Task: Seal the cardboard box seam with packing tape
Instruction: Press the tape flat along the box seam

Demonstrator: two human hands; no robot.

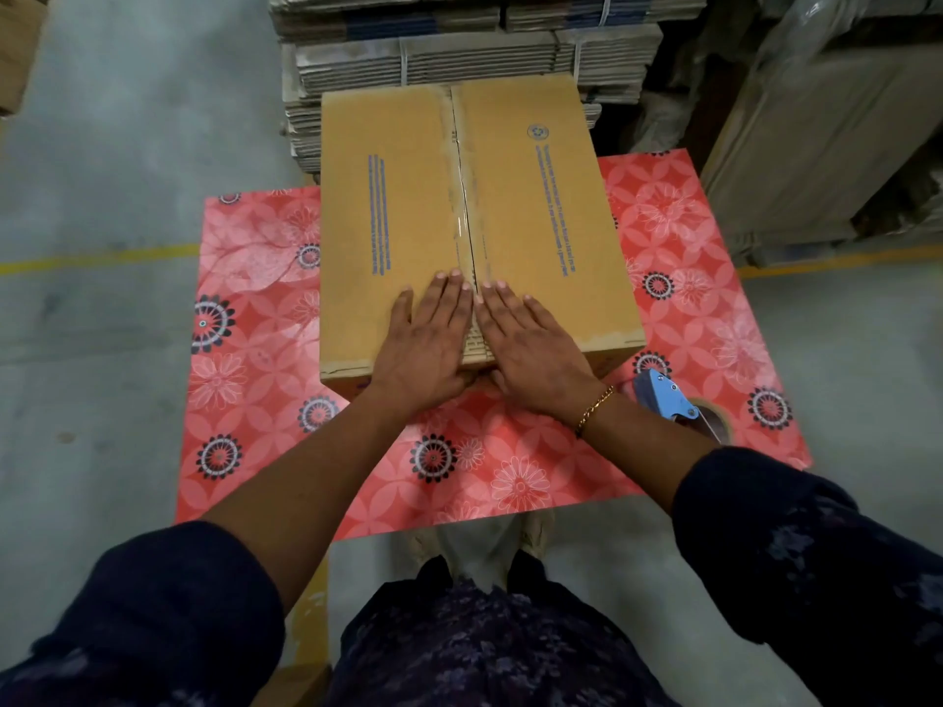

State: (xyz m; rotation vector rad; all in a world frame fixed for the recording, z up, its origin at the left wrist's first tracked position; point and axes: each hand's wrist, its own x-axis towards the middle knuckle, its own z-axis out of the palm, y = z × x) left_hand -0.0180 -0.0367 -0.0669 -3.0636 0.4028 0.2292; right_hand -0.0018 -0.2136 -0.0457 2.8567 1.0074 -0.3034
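A brown cardboard box with blue print stands on a red flowered table. Its two top flaps meet in a centre seam that runs away from me, with clear tape along it. My left hand and my right hand lie flat on the near end of the box top, one on each side of the seam, fingers together and pointing forward. Neither hand holds anything. A blue tape dispenser with a brown roll lies on the table to the right of my right wrist.
Bundles of flattened cardboard are stacked behind the table. Tall wrapped cartons stand at the right. The grey concrete floor with a yellow line surrounds the table. My feet show below the table's near edge.
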